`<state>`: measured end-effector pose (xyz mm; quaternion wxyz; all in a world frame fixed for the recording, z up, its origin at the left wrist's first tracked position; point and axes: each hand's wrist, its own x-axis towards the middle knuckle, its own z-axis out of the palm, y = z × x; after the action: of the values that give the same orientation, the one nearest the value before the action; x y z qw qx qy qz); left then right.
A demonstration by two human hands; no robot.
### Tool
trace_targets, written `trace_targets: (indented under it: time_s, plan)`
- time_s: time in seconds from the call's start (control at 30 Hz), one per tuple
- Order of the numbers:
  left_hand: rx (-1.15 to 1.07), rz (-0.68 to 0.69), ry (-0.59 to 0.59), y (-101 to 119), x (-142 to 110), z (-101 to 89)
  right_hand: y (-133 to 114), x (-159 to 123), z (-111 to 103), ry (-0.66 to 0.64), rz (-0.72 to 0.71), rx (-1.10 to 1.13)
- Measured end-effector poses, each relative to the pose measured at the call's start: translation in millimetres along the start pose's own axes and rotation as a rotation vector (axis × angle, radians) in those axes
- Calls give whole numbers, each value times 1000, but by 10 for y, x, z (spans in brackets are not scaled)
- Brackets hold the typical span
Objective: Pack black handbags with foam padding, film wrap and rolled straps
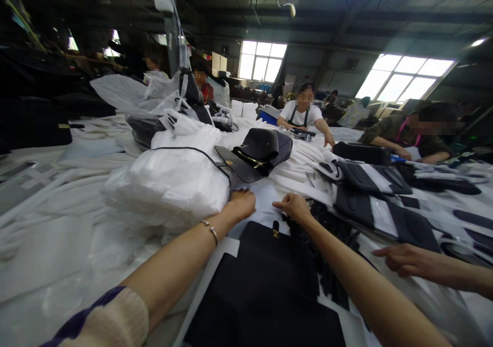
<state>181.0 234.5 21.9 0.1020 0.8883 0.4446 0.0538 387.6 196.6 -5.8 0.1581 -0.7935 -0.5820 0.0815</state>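
Observation:
A thin bluish-white sheet (266, 200) lies between my two hands, just beyond a flat black bag (262, 285). My left hand (243, 204), with a bracelet on its wrist, is closed at the sheet's left side, next to a bulky white plastic-wrapped bundle (177, 182). On the other side my right hand (295, 207) pinches the sheet's right edge between thumb and fingers. The black bag has a small tab with a gold clasp (276, 229) at its far end. Behind the sheet, another black bag (264, 144) rests with its flap open.
White sheets and plastic wrap (57, 254) cover the table on the left. Black bag parts with white wrapping (370, 175) are stacked at the right. A co-worker's hand (408, 259) reaches in from the right edge. Other people (306, 111) work across the table.

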Motion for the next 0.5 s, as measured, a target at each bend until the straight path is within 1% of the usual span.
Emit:
trace_targets:
  time_s: [0.1,0.17,0.23,0.3,0.4,0.5]
  plan:
    - [20,6,2,3,-33,115,-44,48,104,-14,31,37]
    - [7,-1,38,15,-9,130,-93,47,140,-11,22,50]
    - [-19,-33,96,32,51,104,-144,29,133,13,-14,49]
    - [-50,-82,153,52,132,61,-192,-3,94,48,-84,38]
    - [-105,-151,195,74,246,4,-257,-79,7,92,-222,27]
    - [-154,-172,245,70,311,-34,-305,-191,-86,120,-351,43]
